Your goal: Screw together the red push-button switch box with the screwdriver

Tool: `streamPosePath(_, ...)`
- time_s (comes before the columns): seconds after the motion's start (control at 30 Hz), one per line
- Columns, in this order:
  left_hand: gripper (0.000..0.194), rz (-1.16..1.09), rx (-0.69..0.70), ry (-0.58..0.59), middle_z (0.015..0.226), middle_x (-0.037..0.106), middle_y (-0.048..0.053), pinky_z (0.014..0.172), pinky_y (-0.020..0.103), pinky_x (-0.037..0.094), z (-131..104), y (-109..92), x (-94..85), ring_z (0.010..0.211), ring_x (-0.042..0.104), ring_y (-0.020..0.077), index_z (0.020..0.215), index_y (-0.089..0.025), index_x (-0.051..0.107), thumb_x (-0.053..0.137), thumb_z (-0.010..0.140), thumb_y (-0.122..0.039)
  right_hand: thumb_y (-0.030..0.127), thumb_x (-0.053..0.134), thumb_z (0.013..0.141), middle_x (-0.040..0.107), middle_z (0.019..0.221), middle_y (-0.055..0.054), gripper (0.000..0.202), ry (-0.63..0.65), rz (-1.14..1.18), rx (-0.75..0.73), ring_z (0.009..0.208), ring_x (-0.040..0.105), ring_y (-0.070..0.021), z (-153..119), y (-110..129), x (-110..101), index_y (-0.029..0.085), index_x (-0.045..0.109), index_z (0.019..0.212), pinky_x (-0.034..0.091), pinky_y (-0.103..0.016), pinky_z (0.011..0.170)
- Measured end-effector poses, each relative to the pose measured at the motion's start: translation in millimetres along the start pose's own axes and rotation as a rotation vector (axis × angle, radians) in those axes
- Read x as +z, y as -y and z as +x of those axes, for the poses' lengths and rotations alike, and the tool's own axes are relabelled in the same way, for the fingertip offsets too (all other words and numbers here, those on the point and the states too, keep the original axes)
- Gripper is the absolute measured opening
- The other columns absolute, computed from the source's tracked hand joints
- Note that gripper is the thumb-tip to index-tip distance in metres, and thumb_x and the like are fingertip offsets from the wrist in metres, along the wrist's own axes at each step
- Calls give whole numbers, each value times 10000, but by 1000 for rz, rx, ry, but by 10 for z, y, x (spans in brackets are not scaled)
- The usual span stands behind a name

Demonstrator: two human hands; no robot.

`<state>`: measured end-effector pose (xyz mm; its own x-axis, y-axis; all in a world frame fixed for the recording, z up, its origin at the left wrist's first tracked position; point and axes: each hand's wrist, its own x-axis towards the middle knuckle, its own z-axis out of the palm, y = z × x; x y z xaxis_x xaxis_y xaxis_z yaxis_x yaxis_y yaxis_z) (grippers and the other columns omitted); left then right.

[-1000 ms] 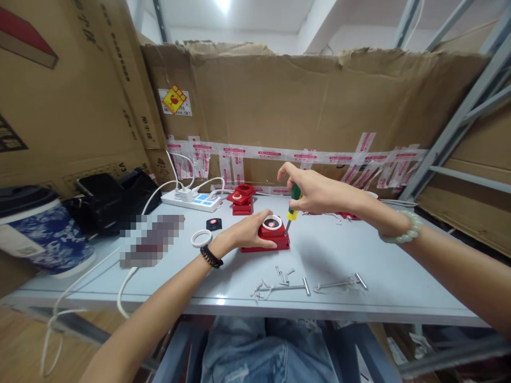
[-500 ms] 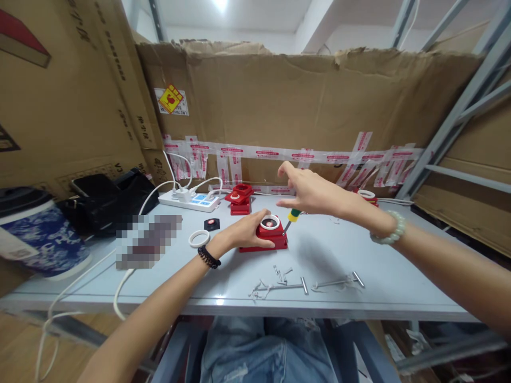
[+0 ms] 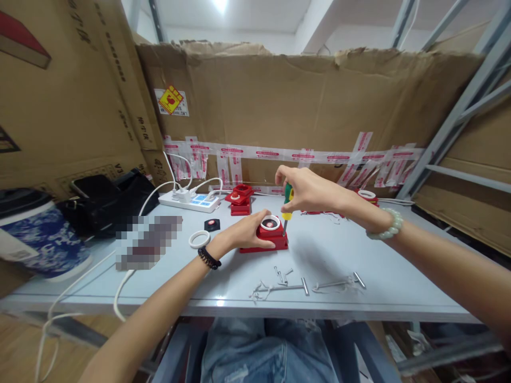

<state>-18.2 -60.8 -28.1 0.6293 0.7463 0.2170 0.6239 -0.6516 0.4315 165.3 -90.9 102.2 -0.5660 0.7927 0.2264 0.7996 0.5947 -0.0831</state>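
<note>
On the table stands a red block [image 3: 275, 244] with a raised top that carries a white ring [image 3: 270, 222] around a black disc. My left hand [image 3: 246, 232] grips the block from its left side, thumb along the front. My right hand [image 3: 309, 190] is closed round the handle of a green and yellow screwdriver [image 3: 287, 215]. The screwdriver is nearly upright, its tip at the right corner of the block. Several loose screws [image 3: 280, 275] lie in front of the block, near two T-shaped metal rods [image 3: 290, 288] with whitish strands on them.
A loose white ring [image 3: 199, 239] and a black hexagonal piece [image 3: 212, 224] lie to the left. Further back are red parts [image 3: 240, 199] and a power strip [image 3: 189, 200] with cables. A blue-patterned cup [image 3: 43, 234] stands far left; a cardboard wall [image 3: 287, 101] closes the back.
My right hand has come down and closed on the screwdriver handle, which now stands more upright instead of leaning right. My left hand stays on the block.
</note>
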Motion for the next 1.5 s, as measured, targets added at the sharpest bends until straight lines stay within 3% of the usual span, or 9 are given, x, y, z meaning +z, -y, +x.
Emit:
streamPosePath(0.13,683,15,-2,-2,1157,550,130,824,365,434,12,10,12,1016,557,302,1175,-190,384,642,661,-559,224,624,631,544,809,-20,374,16,69,12,683,479,-150,-7,-1,28,204,442,958,331,-251,517)
streamPosePath(0.3,678,10,7,-5,1110,571,118,796,363,440,15,30,19,964,575,292,1169,-194,391,644,657,-560,392,569,722,523,762,-47,305,-62,-88,123,691,482,-185,3,-35,53,184,446,907,327,-280,546)
streamPosePath(0.4,669,5,14,-10,1096,574,114,788,357,441,9,30,17,956,575,286,1159,-196,396,641,657,-563,320,561,723,522,750,-38,256,-49,-58,92,699,480,-179,-6,-38,24,189,434,902,334,-274,551)
streamPosePath(0.57,705,26,2,-5,1124,562,129,796,364,444,13,43,31,987,567,298,1175,-186,382,640,651,-581,205,592,632,523,753,-5,369,44,88,45,624,460,-139,-35,-11,6,213,401,946,315,-247,490)
streamPosePath(0.73,693,37,7,-2,1143,556,137,807,373,445,12,46,35,1011,561,304,1176,-177,381,623,671,-585,295,565,714,504,704,-5,247,-95,32,64,615,437,-144,-2,-16,116,197,430,896,304,-268,536)
streamPosePath(0.83,675,26,25,-9,1162,549,138,814,367,447,7,36,25,1028,555,300,1173,-178,383,627,679,-569,235,542,712,495,683,8,208,-125,86,52,600,423,-132,13,-28,147,195,437,887,299,-264,545)
streamPosePath(1.23,685,24,16,-8,1159,547,131,821,357,440,7,51,38,1009,561,289,1173,-192,373,639,660,-561,212,541,659,527,630,10,181,-309,94,41,544,416,-103,-100,-42,3,176,524,836,302,-251,524)
streamPosePath(1.33,686,26,21,-20,1178,537,140,832,363,438,5,52,45,1032,552,295,1183,-192,368,638,666,-553,245,535,666,562,600,-16,106,-211,-54,97,545,459,-123,-108,-93,130,184,594,729,309,-258,524)
streamPosePath(1.5,667,16,23,-30,1155,550,130,832,373,442,7,51,56,1014,559,289,1174,-193,385,649,665,-533,386,568,662,648,679,-80,243,230,-146,156,642,576,-190,-92,-167,485,188,675,753,335,-260,517)
